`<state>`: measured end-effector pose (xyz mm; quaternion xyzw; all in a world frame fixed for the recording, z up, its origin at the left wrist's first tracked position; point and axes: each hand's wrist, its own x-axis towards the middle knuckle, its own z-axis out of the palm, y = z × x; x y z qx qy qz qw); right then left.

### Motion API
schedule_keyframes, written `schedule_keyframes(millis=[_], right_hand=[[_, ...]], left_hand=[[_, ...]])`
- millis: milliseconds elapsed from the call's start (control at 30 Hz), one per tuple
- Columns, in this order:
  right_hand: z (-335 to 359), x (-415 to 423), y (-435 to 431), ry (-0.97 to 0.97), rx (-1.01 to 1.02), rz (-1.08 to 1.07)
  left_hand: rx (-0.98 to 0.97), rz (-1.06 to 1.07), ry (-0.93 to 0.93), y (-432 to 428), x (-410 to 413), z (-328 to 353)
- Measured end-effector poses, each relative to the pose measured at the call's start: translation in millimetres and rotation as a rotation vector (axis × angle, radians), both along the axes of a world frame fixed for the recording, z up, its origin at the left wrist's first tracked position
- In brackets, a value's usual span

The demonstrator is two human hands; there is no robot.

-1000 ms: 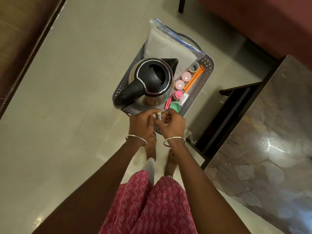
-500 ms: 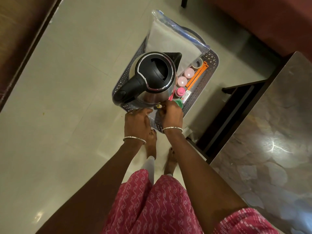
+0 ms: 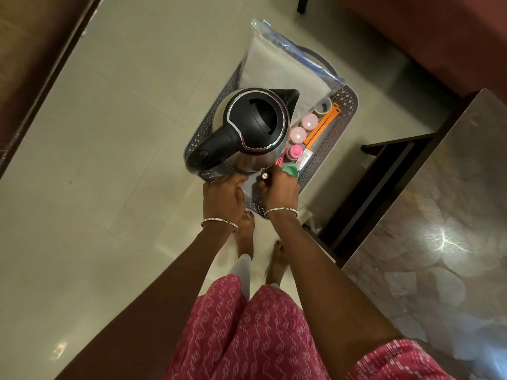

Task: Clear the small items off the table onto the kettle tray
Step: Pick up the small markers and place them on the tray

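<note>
A grey perforated tray [image 3: 333, 138] stands on the floor with a steel and black kettle [image 3: 252, 130] on it. Beside the kettle lie pink round lids [image 3: 298, 134], an orange clip [image 3: 322, 124], a tape roll [image 3: 323, 106], a green lid [image 3: 291, 171] and a clear zip bag [image 3: 282, 69]. My right hand [image 3: 278, 192] pinches a small battery-like cylinder [image 3: 265, 176] over the tray's near edge, just below the kettle. My left hand [image 3: 222, 196] has curled fingers touching the tray's near rim; whether it grips the rim is unclear.
A dark glossy table [image 3: 439, 242] fills the right side, with a dark lower shelf [image 3: 384, 171] beside the tray. Red upholstered furniture [image 3: 425, 37] stands behind. A wooden edge [image 3: 41, 64] runs along the left. My bare feet [image 3: 260, 242] stand on pale floor tiles.
Both hands have moved forward and down from above the tray's edge to its near rim. The small cylinder has gone with the right hand toward the kettle base.
</note>
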<state>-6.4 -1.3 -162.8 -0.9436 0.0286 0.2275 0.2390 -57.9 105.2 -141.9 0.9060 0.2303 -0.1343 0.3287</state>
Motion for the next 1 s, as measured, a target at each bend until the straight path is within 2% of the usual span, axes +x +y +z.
schedule_keyframes(millis=[433,833,1000], right_hand=[[-3.8,5.0,-1.5,0.070,-0.051,0.009],[3.9,3.1,-5.4,0.063,-0.036,-0.002],[20.0,-7.2,-18.6,0.031,-0.057,-0.018]], left_hand=[[0.028,-0.021,0.002,-0.1,-0.6,-4.0],[0.004,-0.005,0.033,-0.7,2.1,3.0],[-0.029,0.021,-0.015,-3.7,-3.0,13.5]])
